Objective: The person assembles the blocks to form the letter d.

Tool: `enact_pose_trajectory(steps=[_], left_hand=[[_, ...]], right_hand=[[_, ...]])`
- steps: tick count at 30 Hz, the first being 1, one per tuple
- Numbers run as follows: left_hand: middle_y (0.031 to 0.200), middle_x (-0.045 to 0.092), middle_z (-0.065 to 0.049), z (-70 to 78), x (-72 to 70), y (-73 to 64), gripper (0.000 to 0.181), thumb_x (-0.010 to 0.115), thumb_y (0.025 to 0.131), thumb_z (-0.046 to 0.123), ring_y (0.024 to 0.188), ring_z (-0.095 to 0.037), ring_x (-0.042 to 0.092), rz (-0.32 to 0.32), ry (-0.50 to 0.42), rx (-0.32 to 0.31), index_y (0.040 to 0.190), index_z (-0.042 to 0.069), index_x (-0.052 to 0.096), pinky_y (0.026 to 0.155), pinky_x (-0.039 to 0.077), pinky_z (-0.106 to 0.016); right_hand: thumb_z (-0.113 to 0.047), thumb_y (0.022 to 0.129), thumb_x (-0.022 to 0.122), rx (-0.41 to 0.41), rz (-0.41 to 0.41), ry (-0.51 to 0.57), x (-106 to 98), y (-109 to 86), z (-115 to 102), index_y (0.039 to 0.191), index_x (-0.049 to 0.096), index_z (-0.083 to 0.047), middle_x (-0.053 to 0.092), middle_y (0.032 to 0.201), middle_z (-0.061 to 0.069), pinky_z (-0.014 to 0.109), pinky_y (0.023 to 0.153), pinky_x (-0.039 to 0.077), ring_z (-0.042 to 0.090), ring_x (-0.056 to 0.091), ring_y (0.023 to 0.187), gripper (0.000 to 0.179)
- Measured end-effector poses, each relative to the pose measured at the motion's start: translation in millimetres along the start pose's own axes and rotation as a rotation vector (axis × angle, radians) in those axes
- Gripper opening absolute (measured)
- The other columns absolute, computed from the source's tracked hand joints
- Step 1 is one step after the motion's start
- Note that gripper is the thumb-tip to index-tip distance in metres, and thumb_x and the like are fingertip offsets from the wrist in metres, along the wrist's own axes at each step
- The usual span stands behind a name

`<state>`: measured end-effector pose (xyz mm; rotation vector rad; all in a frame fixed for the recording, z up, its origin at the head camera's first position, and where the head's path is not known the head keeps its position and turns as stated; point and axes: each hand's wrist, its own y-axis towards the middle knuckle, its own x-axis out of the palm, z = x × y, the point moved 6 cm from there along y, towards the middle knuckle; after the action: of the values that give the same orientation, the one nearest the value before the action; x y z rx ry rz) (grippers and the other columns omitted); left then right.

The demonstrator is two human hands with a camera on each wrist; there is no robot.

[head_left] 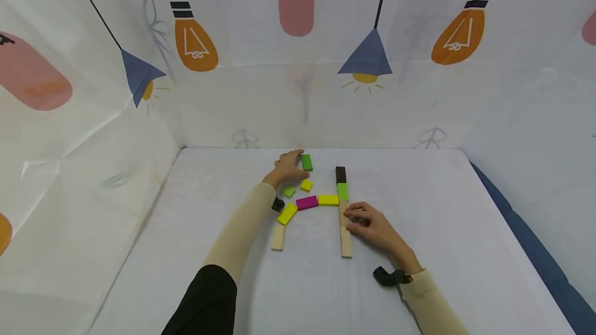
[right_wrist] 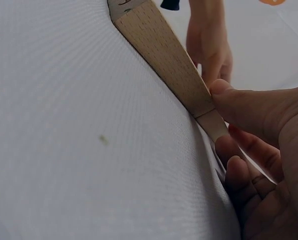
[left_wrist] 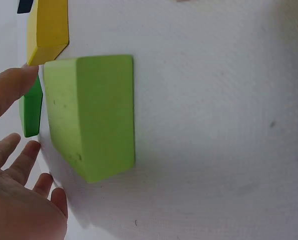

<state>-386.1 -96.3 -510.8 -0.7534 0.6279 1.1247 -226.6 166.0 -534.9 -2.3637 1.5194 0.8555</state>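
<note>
My left hand (head_left: 286, 168) is spread beside a dark green block (head_left: 307, 162) at the far side of the table, thumb apart from the fingers. In the left wrist view a light green block (left_wrist: 96, 117) lies close by, with the dark green one beyond the thumb. A small yellow block (head_left: 306, 185) is just below that thumb. My right hand (head_left: 374, 227) rests at the right side of a column of wooden blocks (head_left: 345, 244), thumb and fingertips right at the edge where two meet, as the right wrist view shows.
A light green block (head_left: 342, 191) and a dark brown block (head_left: 341, 174) top the column. A yellow block (head_left: 328, 200), a magenta block (head_left: 307, 202) and a tilted yellow block (head_left: 287, 214) run leftward to another wooden block (head_left: 278, 238). Printed sheets hang around the white table (head_left: 410, 180).
</note>
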Motion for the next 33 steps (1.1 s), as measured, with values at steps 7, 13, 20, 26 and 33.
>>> enact_pose_trajectory(steps=[7,13,20,26,33], left_hand=[[0.164,0.039,-0.009,4.0,0.0,-2.1,0.081,0.078,0.09,0.03,0.148,-0.039,0.03,0.027,0.014,-0.002,0.159,0.019,0.038,0.121,0.022,-0.06],[0.159,0.045,-0.01,5.4,2.8,-0.3,0.076,0.078,0.09,0.028,0.142,-0.038,0.036,0.028,0.016,-0.011,0.157,0.022,0.042,0.117,0.029,-0.057],[0.158,0.044,-0.014,6.6,2.5,1.0,0.076,0.078,0.09,0.029,0.142,-0.038,0.039,0.058,0.063,-0.021,0.156,0.017,0.043,0.119,0.03,-0.057],[0.154,0.047,-0.014,4.0,3.9,0.0,0.072,0.079,0.089,0.032,0.137,-0.036,0.042,0.062,0.024,-0.046,0.152,0.014,0.049,0.117,0.035,-0.053],[0.154,0.048,-0.012,3.8,6.0,-1.4,0.071,0.082,0.086,0.036,0.136,-0.035,0.044,0.091,-0.107,-0.051,0.148,0.016,0.053,0.117,0.034,-0.056]], right_hand=[[-0.018,0.091,0.079,-0.02,0.006,0.009,-0.9,-0.4,-1.5,0.122,0.075,-0.012,0.063,0.13,0.009,0.022,0.079,0.053,0.013,0.063,0.101,0.031],[-0.02,0.092,0.079,-0.013,-0.002,0.011,1.9,-1.2,-2.7,0.121,0.075,-0.014,0.063,0.13,0.008,0.022,0.08,0.053,0.013,0.062,0.101,0.031],[-0.02,0.092,0.078,-0.009,0.002,0.004,0.7,-0.7,-5.2,0.122,0.075,-0.014,0.063,0.131,0.007,0.022,0.08,0.053,0.012,0.061,0.101,0.031],[-0.02,0.092,0.078,-0.012,-0.001,-0.004,0.4,-1.3,-2.7,0.123,0.075,-0.013,0.063,0.131,0.007,0.022,0.08,0.053,0.011,0.061,0.101,0.032],[-0.019,0.091,0.079,-0.015,0.011,-0.011,-0.5,-2.1,-2.8,0.122,0.075,-0.013,0.064,0.129,0.008,0.022,0.079,0.053,0.012,0.061,0.101,0.031]])
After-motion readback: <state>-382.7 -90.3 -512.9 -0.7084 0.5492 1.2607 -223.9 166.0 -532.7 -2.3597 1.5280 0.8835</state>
